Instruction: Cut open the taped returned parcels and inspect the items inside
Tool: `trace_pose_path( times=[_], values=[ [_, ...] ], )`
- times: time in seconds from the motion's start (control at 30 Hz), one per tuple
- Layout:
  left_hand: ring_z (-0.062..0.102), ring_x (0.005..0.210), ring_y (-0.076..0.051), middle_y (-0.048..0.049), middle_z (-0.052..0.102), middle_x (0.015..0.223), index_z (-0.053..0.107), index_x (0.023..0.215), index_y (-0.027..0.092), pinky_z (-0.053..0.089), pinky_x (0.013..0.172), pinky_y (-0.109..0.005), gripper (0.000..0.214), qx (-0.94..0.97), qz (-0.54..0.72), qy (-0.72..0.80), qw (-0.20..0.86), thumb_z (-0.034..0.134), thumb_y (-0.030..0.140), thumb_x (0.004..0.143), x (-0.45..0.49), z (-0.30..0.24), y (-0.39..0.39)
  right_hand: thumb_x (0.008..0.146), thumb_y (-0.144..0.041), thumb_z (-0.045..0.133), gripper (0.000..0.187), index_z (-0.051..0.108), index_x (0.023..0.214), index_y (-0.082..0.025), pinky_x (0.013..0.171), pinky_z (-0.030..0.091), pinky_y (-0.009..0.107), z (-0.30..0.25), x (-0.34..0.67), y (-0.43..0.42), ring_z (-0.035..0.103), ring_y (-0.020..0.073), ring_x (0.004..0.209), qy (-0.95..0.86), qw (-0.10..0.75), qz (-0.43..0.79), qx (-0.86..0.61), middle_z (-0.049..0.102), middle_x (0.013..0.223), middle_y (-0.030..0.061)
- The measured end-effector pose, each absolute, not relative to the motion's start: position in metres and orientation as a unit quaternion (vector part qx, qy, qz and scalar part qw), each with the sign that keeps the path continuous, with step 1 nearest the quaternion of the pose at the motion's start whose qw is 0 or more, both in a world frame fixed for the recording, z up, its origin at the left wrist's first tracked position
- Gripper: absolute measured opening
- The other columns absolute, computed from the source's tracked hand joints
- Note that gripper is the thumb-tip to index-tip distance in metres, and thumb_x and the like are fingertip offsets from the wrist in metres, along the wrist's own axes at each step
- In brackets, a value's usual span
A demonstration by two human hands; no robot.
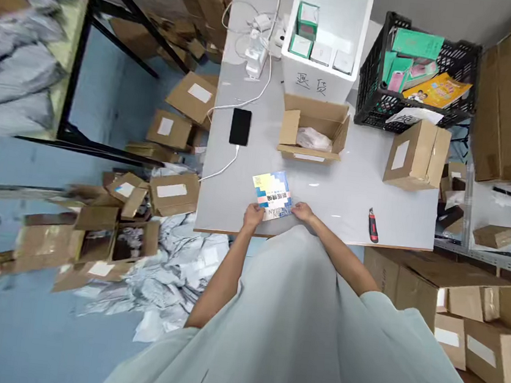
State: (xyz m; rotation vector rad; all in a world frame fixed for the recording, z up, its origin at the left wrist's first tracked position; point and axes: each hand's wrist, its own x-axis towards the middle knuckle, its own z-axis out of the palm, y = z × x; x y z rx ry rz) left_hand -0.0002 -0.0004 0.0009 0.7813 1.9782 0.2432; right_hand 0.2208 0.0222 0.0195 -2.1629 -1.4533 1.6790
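A thin booklet [272, 194] with a yellow, blue and white printed cover lies at the front of the white table, its lower corners in my hands. My left hand [253, 214] pinches its left lower corner. On the other side, my right hand [303, 212] grips the right edge between thumb and fingers. Just beyond the booklet stands an open cardboard box [310, 155] with its flaps up. Inside that box is a pale, plastic-wrapped item [314, 139] whose contents I cannot make out.
A red and black utility knife [373, 225] and a closed carton [417, 154] sit to the right. A phone [240, 126] on a cable lies left. At the back are a white foam box [318, 82] and a black crate [370, 100]. Parcels cover the floor.
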Motion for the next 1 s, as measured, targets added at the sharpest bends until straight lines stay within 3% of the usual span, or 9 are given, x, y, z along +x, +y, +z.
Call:
trace_pose_path(
  times=[0.17, 0.3, 0.37, 0.4, 0.5, 0.57, 0.63, 0.8, 1.0],
  values=[
    [0.076, 0.121, -0.035, -0.0187, 0.085, 0.109, 0.07, 0.129, 0.007, 0.058, 0.1, -0.04, 0.056, 0.361, 0.119, 0.786, 0.489, 0.089, 0.039, 0.087, 0.013, 0.013, -0.004, 0.091, -0.021, 0.08, 0.006, 0.078, 0.096, -0.019, 0.087, 0.054, 0.029, 0.031, 0.214, 0.019, 0.073, 0.0234, 0.092, -0.476, 0.024, 0.508, -0.718, 0.084, 0.095, 0.0052],
    [0.047, 0.164, -0.041, -0.0334, 0.056, 0.169, 0.05, 0.163, 0.005, 0.045, 0.128, -0.051, 0.085, 0.443, 0.193, 0.767, 0.422, 0.082, 0.036, 0.091, 0.026, 0.043, -0.006, 0.097, -0.023, 0.071, 0.008, 0.077, 0.103, -0.022, 0.089, 0.051, 0.029, 0.057, 0.223, 0.017, 0.069, 0.0228, 0.094, -0.506, 0.07, 0.475, -0.716, 0.081, 0.098, 0.0035],
    [0.025, 0.177, -0.041, -0.0285, 0.033, 0.186, 0.047, 0.17, 0.012, 0.027, 0.14, -0.057, 0.086, 0.554, 0.261, 0.706, 0.356, 0.077, 0.036, 0.093, 0.028, 0.064, -0.002, 0.098, -0.027, 0.07, 0.01, 0.077, 0.105, -0.023, 0.088, 0.049, 0.028, 0.078, 0.235, 0.018, 0.067, 0.0216, 0.093, -0.533, 0.1, 0.47, -0.696, 0.079, 0.097, 0.0018],
    [0.024, 0.177, -0.041, -0.0244, 0.036, 0.186, 0.054, 0.166, 0.016, 0.022, 0.142, -0.059, 0.078, 0.613, 0.278, 0.657, 0.34, 0.076, 0.038, 0.095, 0.028, 0.074, 0.002, 0.099, -0.029, 0.07, 0.011, 0.077, 0.105, -0.023, 0.088, 0.048, 0.028, 0.09, 0.242, 0.019, 0.066, 0.0211, 0.092, -0.553, 0.123, 0.47, -0.677, 0.079, 0.097, 0.0014],
    [0.062, 0.148, -0.04, -0.0166, 0.078, 0.142, 0.078, 0.127, 0.024, 0.036, 0.135, -0.058, 0.037, 0.702, 0.238, 0.528, 0.415, 0.068, 0.048, 0.101, 0.032, 0.102, 0.018, 0.103, -0.038, 0.068, 0.019, 0.077, 0.104, -0.021, 0.089, 0.049, 0.031, 0.131, 0.269, 0.024, 0.068, 0.0219, 0.093, -0.636, 0.207, 0.467, -0.578, 0.079, 0.102, 0.0037],
    [0.076, 0.104, -0.031, -0.0089, 0.082, 0.1, 0.078, 0.102, 0.022, 0.056, 0.111, -0.046, 0.036, 0.68, 0.211, 0.495, 0.499, 0.067, 0.057, 0.101, 0.04, 0.115, 0.026, 0.106, -0.046, 0.068, 0.026, 0.079, 0.106, -0.023, 0.094, 0.053, 0.034, 0.161, 0.289, 0.027, 0.071, 0.0248, 0.097, -0.666, 0.242, 0.448, -0.545, 0.081, 0.105, 0.0059],
    [0.069, 0.08, -0.023, -0.0033, 0.075, 0.081, 0.074, 0.091, 0.02, 0.058, 0.084, -0.034, 0.046, 0.623, 0.24, 0.499, 0.553, 0.072, 0.065, 0.096, 0.053, 0.128, 0.031, 0.104, -0.055, 0.074, 0.032, 0.082, 0.115, -0.025, 0.106, 0.055, 0.042, 0.187, 0.31, 0.03, 0.074, 0.0298, 0.112, -0.663, 0.292, 0.398, -0.563, 0.083, 0.116, 0.0087],
    [0.068, 0.077, -0.02, -0.0046, 0.079, 0.088, 0.078, 0.097, 0.018, 0.055, 0.07, -0.029, 0.063, 0.451, 0.379, 0.511, 0.626, 0.089, 0.077, 0.08, 0.085, 0.16, 0.031, 0.093, -0.075, 0.084, 0.069, 0.076, 0.143, -0.03, 0.127, 0.052, 0.055, 0.212, 0.356, 0.021, 0.067, 0.0341, 0.143, -0.513, 0.443, 0.368, -0.637, 0.078, 0.146, 0.013],
    [0.075, 0.078, -0.021, -0.0062, 0.084, 0.092, 0.08, 0.101, 0.018, 0.061, 0.072, -0.031, 0.069, 0.337, 0.407, 0.513, 0.676, 0.099, 0.076, 0.07, 0.103, 0.18, 0.026, 0.082, -0.075, 0.093, 0.077, 0.077, 0.14, -0.028, 0.101, 0.067, 0.047, 0.187, 0.357, -0.017, 0.08, 0.0273, 0.106, -0.387, 0.446, 0.563, -0.578, 0.086, 0.11, 0.0065]
  ],
)
